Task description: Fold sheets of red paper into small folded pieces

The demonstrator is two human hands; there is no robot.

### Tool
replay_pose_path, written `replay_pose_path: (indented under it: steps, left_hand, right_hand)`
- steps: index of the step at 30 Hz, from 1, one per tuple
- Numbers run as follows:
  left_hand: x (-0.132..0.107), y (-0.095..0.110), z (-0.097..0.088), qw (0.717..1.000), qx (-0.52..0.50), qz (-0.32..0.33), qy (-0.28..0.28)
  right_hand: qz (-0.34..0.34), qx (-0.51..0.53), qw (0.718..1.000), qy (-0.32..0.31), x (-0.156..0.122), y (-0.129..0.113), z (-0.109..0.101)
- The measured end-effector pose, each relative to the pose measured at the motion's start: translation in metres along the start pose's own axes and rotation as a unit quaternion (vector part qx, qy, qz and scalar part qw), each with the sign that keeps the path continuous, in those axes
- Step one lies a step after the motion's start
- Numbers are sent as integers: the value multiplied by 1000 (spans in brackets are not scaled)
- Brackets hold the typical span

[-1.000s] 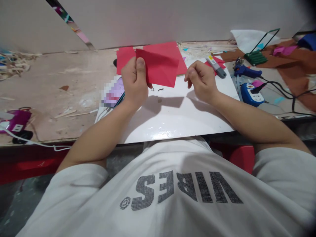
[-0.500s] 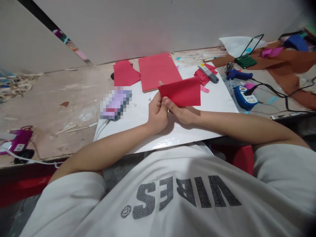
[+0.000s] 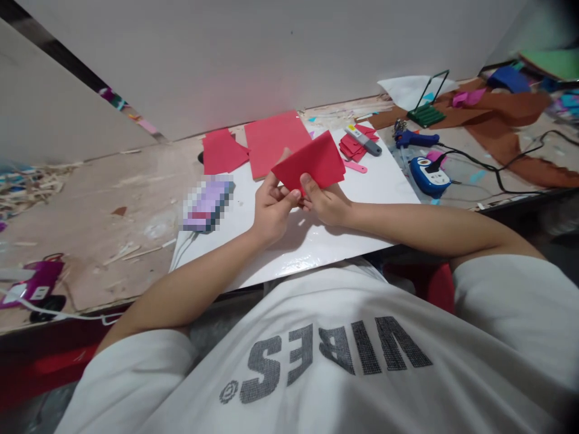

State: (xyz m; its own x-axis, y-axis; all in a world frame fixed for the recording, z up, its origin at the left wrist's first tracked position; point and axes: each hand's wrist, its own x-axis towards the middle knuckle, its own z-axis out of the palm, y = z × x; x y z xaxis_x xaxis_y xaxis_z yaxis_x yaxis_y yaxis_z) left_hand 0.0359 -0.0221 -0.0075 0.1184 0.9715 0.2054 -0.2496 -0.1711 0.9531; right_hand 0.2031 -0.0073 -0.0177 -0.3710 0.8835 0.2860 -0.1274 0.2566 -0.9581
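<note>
Both hands grasp a folded red sheet [image 3: 316, 158], which is held up over the near middle of a white board [image 3: 391, 178], tilted so that its far corner points up and to the right. The left hand [image 3: 274, 208] holds it at its left, near corner, a fingertip showing behind the far edge; the right hand [image 3: 326, 202] pinches the near edge, its thumb lying flat on the red face and the other fingers mostly hidden beneath. The two hands are close together, thumbs just beside each other. Beyond the sheet, a larger red rectangle [image 3: 274, 138] lies at the far edge of the board, with a cut red piece [image 3: 221, 152] to its left. Near and to the left is a phone [image 3: 208, 205], its screen blurred out, with a white cable at its near end. To the right of the sheet, a grey cutter [image 3: 363, 140] rests across small red pieces [image 3: 350, 150], a pink strip [image 3: 355, 166] on their near side. Farther right, off the board, lie a blue glue gun [image 3: 418, 139], a blue power socket [image 3: 429, 176] and a green stand [image 3: 426, 116].
</note>
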Motion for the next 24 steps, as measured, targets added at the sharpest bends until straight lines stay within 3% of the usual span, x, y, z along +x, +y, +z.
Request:
replay_pose_path:
  steps: [2, 4, 6, 9, 13, 15, 19, 24]
  left_hand:
    - [2, 1, -1, 1000, -17, -8, -9]
    - [4, 2, -3, 999, -37, -18, -14]
    - [6, 3, -5, 999, -47, -26, -7]
    - [11, 4, -10, 998, -47, -36, 27]
    - [21, 4, -19, 992, -58, -74, 81]
    - [25, 3, -21, 989, -66, -92, 95]
    - [22, 1, -17, 992, -54, -100, 59]
    - [21, -6, -22, 996, -12, -92, 15]
  right_hand:
    - [10, 16, 1000, 20, 4, 3, -1]
    - [-16, -31, 996, 81, 10, 6, -8]
    - [-78, -107, 978, 159, 20, 10, -20]
    - [-163, -134, 956, 203, 42, 16, -46]
    - [-130, -65, 955, 260, 60, 17, -70]
    - [-94, -72, 962, 245, 58, 13, -70]
    - [-31, -43, 992, 114, 40, 5, -48]
    - [33, 15, 994, 102, 29, 2, -30]
